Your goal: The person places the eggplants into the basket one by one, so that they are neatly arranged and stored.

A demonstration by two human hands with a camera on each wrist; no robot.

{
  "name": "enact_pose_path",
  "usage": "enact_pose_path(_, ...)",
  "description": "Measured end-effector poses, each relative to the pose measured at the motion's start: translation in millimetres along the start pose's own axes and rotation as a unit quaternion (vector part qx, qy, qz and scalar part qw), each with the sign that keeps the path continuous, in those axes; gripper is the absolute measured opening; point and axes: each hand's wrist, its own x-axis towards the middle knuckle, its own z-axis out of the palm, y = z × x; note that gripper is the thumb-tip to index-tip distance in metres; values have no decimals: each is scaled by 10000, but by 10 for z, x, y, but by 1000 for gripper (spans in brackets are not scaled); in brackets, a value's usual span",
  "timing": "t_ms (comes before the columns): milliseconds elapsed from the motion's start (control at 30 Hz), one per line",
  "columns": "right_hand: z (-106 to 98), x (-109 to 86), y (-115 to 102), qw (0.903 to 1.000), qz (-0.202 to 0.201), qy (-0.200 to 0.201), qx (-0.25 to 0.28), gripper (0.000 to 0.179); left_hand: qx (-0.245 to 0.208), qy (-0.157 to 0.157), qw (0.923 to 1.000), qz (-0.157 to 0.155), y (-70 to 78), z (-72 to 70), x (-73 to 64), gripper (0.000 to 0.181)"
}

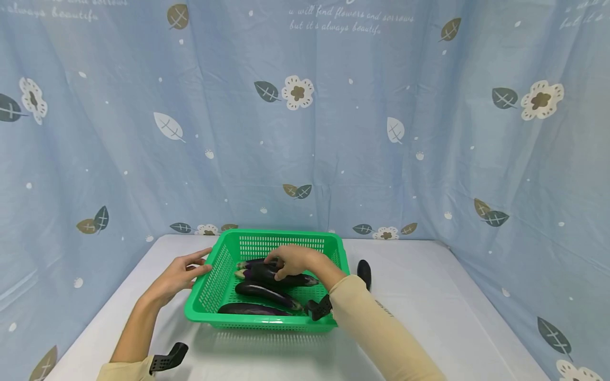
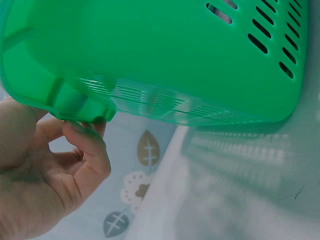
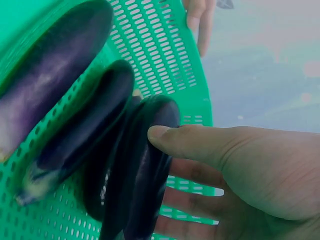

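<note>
A green plastic basket (image 1: 281, 233) with slotted walls stands on the white table, several dark purple eggplants lying inside. My left hand (image 1: 176, 275) holds the basket's left rim, its fingers bent at the edge in the left wrist view. Reaching into the basket, my right hand (image 1: 301, 259) grips an eggplant (image 3: 150, 165), thumb on one side and fingers on the other. Another eggplant (image 1: 254, 263) lies behind the gripped one. A curved eggplant (image 1: 267, 293) lies in front, and a further eggplant (image 1: 252, 308) is along the near wall, partly hidden by the rim.
Right of the basket, a dark, rounded, long object (image 1: 364, 272), like an eggplant, lies on the white table (image 1: 429, 296), partly hidden by my right sleeve (image 1: 371, 328). A blue patterned curtain (image 1: 305, 148) hangs behind and along both sides.
</note>
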Motion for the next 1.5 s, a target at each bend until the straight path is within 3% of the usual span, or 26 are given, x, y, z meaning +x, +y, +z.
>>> enact_pose_path(900, 44, 189, -252, 9986, 267, -238, -382, 51, -22, -25, 10000, 17, 12, -12, -18, 70)
enact_pose_path(1500, 92, 196, -317, 9980, 167, -306, -528, 51, -22, -9, 10000, 47, 3, -8, -13, 69)
